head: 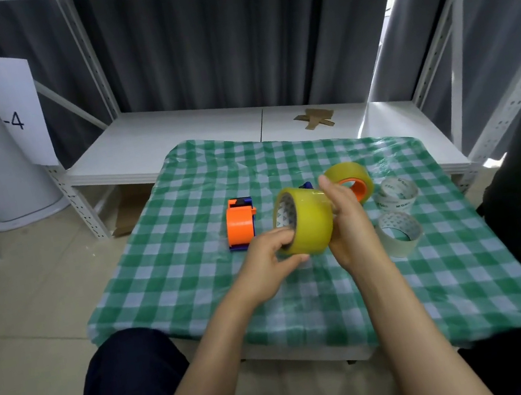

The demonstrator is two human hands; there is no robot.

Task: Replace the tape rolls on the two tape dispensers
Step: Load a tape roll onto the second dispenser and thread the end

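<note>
At the frame centre both hands hold a yellow roll [305, 220] above the table [196, 278], left hand [269, 263] gripping its core rim, right hand [349, 227] closed around its side, probably to find the tape end before loading the orange dispenser [240, 223] left of it.

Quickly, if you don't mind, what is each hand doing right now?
Left hand: closed on the yellow roll, fingers in its core.
Right hand: closed on the same roll's far side.

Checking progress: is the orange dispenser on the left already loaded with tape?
No, the orange dispenser shows a bare hub, while both hands hold the yellow roll.
</note>
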